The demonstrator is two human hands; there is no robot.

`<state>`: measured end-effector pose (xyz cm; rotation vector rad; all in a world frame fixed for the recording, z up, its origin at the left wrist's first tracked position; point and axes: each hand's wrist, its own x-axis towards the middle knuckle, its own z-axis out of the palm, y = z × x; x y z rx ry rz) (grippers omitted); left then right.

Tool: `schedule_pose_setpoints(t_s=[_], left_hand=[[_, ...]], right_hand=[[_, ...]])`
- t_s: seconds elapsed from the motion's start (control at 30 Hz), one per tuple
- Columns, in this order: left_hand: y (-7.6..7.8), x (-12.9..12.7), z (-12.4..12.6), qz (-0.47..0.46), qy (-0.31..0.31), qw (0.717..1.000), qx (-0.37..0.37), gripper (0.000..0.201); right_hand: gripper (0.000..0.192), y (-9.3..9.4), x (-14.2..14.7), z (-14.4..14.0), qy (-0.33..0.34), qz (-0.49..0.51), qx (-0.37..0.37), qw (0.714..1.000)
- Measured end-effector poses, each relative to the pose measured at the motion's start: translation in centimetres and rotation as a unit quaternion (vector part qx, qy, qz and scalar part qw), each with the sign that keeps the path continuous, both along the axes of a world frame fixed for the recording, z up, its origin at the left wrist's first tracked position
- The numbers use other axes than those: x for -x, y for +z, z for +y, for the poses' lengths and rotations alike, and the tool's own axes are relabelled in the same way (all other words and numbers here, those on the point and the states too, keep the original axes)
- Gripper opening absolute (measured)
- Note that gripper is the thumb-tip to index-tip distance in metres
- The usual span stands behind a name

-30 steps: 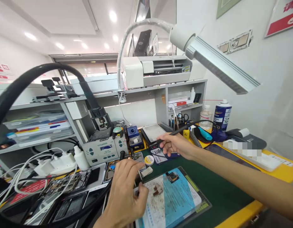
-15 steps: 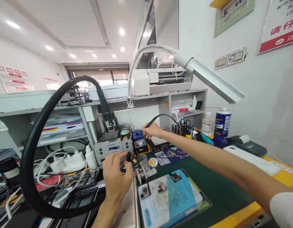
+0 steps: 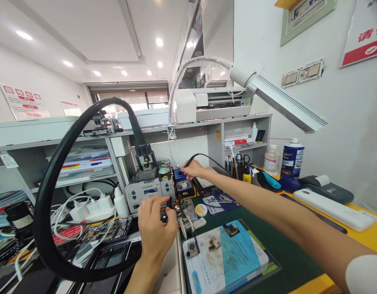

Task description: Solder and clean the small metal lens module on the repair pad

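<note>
Black, slim, pen-shaped tool with a thin black cable (image 3: 190, 159) sits just right of the frame's centre, its cable arching to the right. The right hand (image 3: 193, 169) has fingertips closed together around it, right beside a small blue boxy stand (image 3: 177, 177); the tool's tip is hidden. The step appears to be placing the tool in the stand or taking it out; which, I cannot tell. Either way, the move seems to call for a steady pinch and a tip lined up with the stand.

Lower and left of centre, the left hand (image 3: 157, 220) has bent fingers around a small black object (image 3: 169, 201); whether it grips it I cannot tell. Close by stands a white wire spool (image 3: 182, 229). At bottom centre, a flat white-and-blue box (image 3: 225, 261) bears small electronic parts (image 3: 215, 243), above a dark green mat (image 3: 294, 251) on a yellow tabletop (image 3: 318, 281).

Left of centre is a grey control station (image 3: 142, 197); a thick black hose (image 3: 41, 212) loops across the left. At right stands a blue spray can (image 3: 292, 158). Behind are grey shelves (image 3: 203, 124) and white walls; a silver bar lamp (image 3: 291, 105) hangs at upper right.
</note>
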<state>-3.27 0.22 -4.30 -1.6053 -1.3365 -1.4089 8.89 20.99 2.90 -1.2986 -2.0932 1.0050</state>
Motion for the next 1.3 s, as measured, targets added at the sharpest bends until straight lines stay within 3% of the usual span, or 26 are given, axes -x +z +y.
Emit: schedule_pose_setpoints(t_s=[1.0, 1.17, 1.3], left_hand=[[0.0, 0.2, 0.1, -0.007, -0.004, 1.0, 0.01, 0.017], [0.0, 0.7, 0.4, -0.008, -0.008, 0.999, 0.045, 0.021], [-0.2, 1.1, 0.7, -0.002, -0.026, 0.993, 0.115, 0.023]], right_hand=[[0.032, -1.3, 2.5, 1.0, -0.023, -0.083, -0.013, 0.996], [0.032, -1.7, 2.2, 0.9, -0.02, -0.084, -0.025, 0.996], [0.032, -1.9, 1.9, 0.4, -0.02, -0.075, -0.041, 0.996]])
